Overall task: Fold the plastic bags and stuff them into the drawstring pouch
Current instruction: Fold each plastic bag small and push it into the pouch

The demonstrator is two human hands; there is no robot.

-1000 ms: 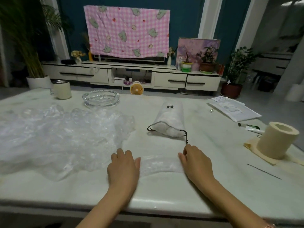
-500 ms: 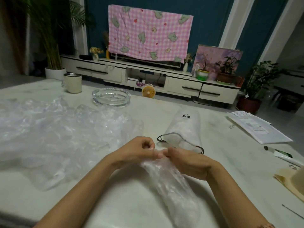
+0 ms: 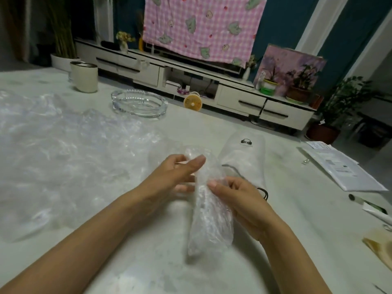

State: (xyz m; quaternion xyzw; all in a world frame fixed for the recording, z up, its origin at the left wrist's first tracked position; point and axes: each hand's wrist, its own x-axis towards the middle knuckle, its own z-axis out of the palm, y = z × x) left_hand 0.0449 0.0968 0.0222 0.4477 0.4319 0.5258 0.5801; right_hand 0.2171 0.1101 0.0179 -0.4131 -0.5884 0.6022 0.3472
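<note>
A long, narrow, folded clear plastic bag (image 3: 210,211) is up off the pale stone-look table (image 3: 297,240), between both hands. The right hand (image 3: 237,200) pinches its middle with thumb and curled fingers. The left hand (image 3: 174,177) lies against its upper part, grip spread, fingers nearly straight. Just beyond lies the white fabric drawstring pouch (image 3: 244,160), plump enough that I'd guess it is partly filled. A crumpled heap of clear plastic bags (image 3: 63,158) waits at the left, so much remains. The pouch shows a small black emblem (image 3: 246,142); I can read no words.
</note>
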